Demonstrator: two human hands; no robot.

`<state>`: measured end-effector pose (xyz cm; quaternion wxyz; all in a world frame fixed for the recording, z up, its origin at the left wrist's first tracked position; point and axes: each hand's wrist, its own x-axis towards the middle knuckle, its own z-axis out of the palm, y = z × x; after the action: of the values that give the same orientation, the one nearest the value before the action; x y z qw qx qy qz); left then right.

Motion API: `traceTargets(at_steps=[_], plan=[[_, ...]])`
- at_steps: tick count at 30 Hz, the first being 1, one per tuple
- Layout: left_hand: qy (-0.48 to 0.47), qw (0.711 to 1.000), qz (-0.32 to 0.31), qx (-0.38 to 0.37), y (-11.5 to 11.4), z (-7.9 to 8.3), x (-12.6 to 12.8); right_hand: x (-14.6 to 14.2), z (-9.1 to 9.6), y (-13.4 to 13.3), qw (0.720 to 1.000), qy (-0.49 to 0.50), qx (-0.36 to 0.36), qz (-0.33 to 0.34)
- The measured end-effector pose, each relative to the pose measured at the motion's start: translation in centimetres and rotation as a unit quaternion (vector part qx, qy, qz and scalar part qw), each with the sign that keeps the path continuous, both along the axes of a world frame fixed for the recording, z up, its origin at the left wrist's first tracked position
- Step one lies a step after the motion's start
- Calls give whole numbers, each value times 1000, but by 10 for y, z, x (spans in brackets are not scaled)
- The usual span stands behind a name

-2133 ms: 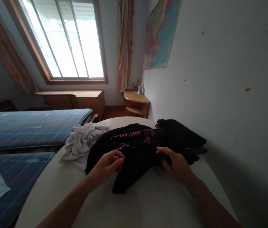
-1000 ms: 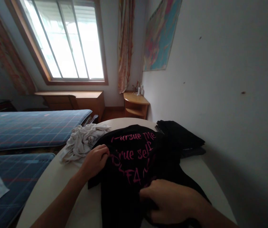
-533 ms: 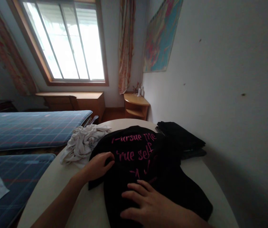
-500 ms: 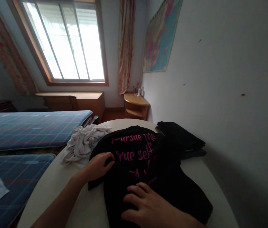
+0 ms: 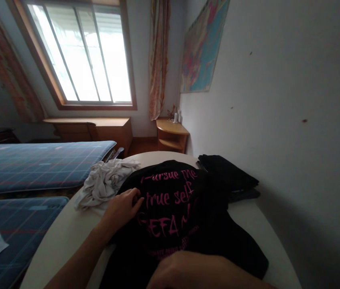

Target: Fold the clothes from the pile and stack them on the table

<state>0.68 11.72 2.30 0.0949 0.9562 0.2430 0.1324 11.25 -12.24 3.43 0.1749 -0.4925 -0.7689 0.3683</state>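
A black T-shirt [image 5: 163,210] with pink lettering lies partly spread over the round table. At the shirt's left side, my left hand [image 5: 124,208] is closed, thumb and fingers pinching the cloth. My right hand [image 5: 182,269] is low in the view, over the near part of the shirt. Its fingers curl down into the dark fabric, and the tips are hidden. A part of the shirt, probably a sleeve, stretches out to the lower right.
Crumpled white cloth [image 5: 102,182] lies on the table's left. Folded black clothes [image 5: 228,174] are stacked at the back right, by the wall. The pale round tabletop [image 5: 64,237] borders plaid mattresses [image 5: 37,164] on the left. A corner shelf [image 5: 172,127] stands farther back.
My right hand has moved down toward me and its spread fingers have curled. The near cloth has shifted, uncovering more pink letters. My left hand has shifted slightly up and left.
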Motion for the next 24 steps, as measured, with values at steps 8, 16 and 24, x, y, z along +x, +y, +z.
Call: traceTargets(at_steps=[8,16,24], plan=[[53,994,-77,58,-8,-23,6,80,16,-9,951,-159,85,-253],[121,992,-38,25,-6,-19,8,149,-29,-19,724,-271,280,-570],[189,976,108,-14,2,1,-3,145,-24,-48,814,-259,60,-516]])
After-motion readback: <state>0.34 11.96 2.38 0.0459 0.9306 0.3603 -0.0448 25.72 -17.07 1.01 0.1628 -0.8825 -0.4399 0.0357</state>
